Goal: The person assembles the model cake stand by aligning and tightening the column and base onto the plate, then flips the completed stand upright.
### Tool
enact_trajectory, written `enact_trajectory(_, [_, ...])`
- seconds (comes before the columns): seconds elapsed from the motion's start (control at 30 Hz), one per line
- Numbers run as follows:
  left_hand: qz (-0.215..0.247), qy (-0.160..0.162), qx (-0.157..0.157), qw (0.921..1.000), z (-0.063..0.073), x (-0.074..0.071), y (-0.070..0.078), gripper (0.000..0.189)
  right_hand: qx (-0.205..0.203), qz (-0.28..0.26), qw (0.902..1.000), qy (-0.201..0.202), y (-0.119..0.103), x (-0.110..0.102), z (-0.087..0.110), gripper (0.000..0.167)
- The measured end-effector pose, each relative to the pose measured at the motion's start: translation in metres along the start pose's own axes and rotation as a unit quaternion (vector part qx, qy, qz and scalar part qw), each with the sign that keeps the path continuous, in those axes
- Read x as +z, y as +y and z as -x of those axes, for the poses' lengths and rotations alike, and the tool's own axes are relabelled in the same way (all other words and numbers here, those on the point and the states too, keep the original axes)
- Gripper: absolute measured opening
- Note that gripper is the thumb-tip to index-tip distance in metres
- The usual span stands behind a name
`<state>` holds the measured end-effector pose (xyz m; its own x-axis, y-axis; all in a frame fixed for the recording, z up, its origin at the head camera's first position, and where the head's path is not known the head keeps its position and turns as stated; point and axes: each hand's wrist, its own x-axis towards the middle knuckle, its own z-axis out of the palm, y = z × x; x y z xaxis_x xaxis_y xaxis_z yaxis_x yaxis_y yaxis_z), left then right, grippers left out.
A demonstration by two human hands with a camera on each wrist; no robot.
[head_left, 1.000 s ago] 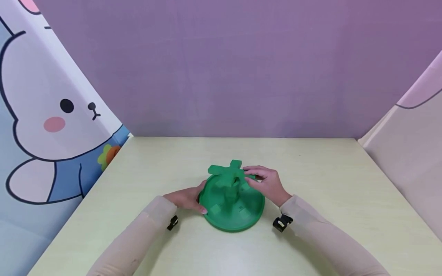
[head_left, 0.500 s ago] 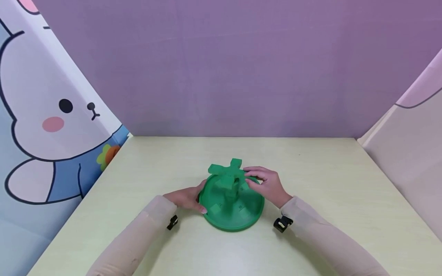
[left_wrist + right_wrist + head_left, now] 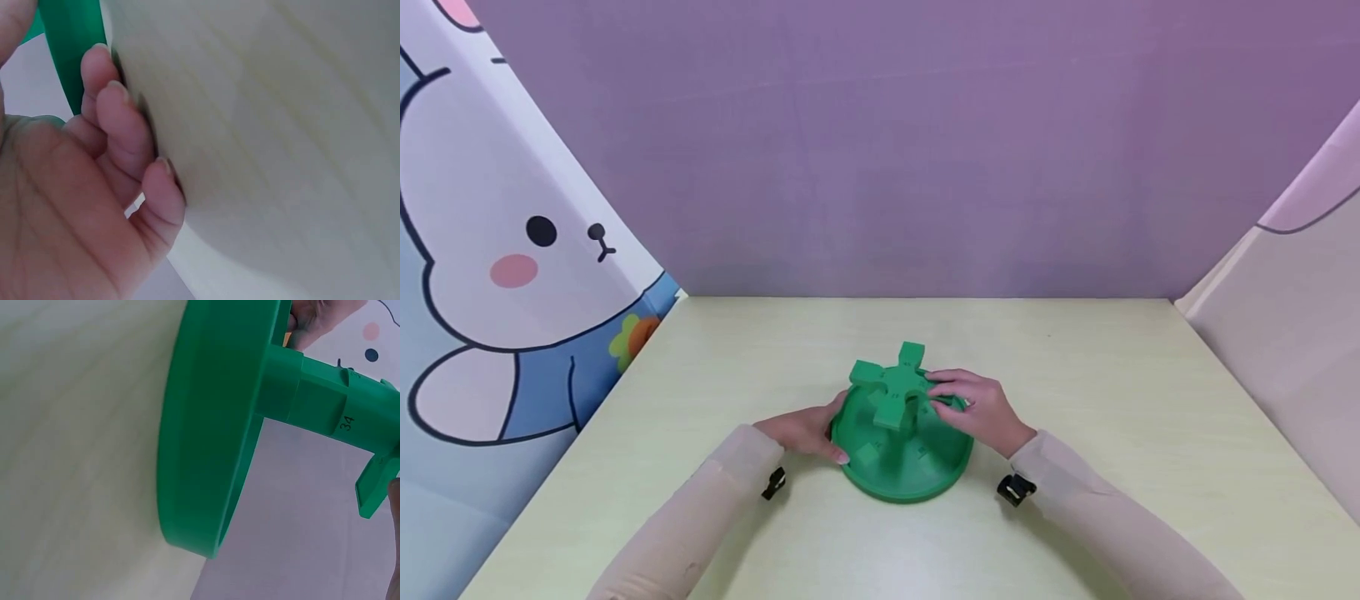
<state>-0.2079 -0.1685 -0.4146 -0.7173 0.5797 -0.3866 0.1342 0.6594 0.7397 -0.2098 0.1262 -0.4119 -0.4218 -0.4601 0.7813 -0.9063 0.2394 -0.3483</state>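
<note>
A shallow green round dish (image 3: 904,483) lies on the table, with a thick green post (image 3: 319,394) rising from its middle. The number 34 is printed on the post in the right wrist view. On top of the post is a green cross-shaped piece (image 3: 900,383), its small dark marks too small to read. My left hand (image 3: 803,431) holds the dish's left rim between thumb and fingers; its curled fingertips (image 3: 125,119) lie close to the tabletop. My right hand (image 3: 985,408) pinches the cross piece's right arm, which the fingers partly hide.
The pale wooden table (image 3: 760,342) reaches back to a purple wall panel (image 3: 925,150). A cartoon-printed panel (image 3: 497,208) stands at the left and a light panel (image 3: 1292,333) at the right. A black wrist device (image 3: 1017,489) hangs at the right sleeve.
The cross piece has tipped toward me, its front arm lower and its marked top face now showing. My right hand's fingers have shifted slightly down with it. The left hand keeps its place.
</note>
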Motion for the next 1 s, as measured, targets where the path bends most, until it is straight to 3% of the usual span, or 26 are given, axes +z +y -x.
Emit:
enact_trajectory(0.1, [0.003, 0.001, 0.000, 1.0000, 0.001, -0.001, -0.001, 0.112, 0.000, -0.001, 0.9999, -0.012, -0.002, 0.000, 0.000, 0.021])
enact_trajectory(0.23, [0.009, 0.005, 0.000, 1.0000, 0.001, -0.001, -0.003, 0.112, -0.016, 0.017, 0.9993, -0.031, -0.005, -0.001, -0.001, 0.007])
enact_trajectory(0.37, [0.014, 0.004, 0.011, 0.9998, 0.002, -0.002, -0.004, 0.112, -0.029, 0.031, 0.9983, -0.040, -0.005, -0.007, -0.010, 0.020])
enact_trajectory(0.47, [0.012, 0.005, 0.016, 0.9998, 0.002, -0.002, -0.005, 0.112, -0.016, 0.030, 0.9986, -0.041, -0.004, -0.014, -0.019, 0.009])
enact_trajectory(0.57, [0.009, 0.004, 0.012, 0.9999, 0.002, -0.002, -0.005, 0.112, 0.008, 0.032, 0.9982, -0.050, -0.001, -0.021, -0.029, 0.020])
enact_trajectory(0.73, [0.004, 0.001, 0.014, 0.9999, 0.002, -0.002, -0.004, 0.112, 0.029, 0.023, 0.9910, -0.128, 0.006, -0.027, -0.041, 0.028])
enact_trajectory(0.87, [0.000, -0.004, 0.019, 0.9998, 0.001, -0.002, -0.004, 0.112, 0.031, 0.013, 0.9788, -0.202, 0.010, -0.029, -0.048, 0.033])
enact_trajectory(1.0, [-0.003, -0.005, 0.016, 0.9999, 0.000, -0.002, -0.005, 0.112, 0.060, -0.001, 0.9658, -0.252, 0.012, -0.030, -0.055, 0.035])
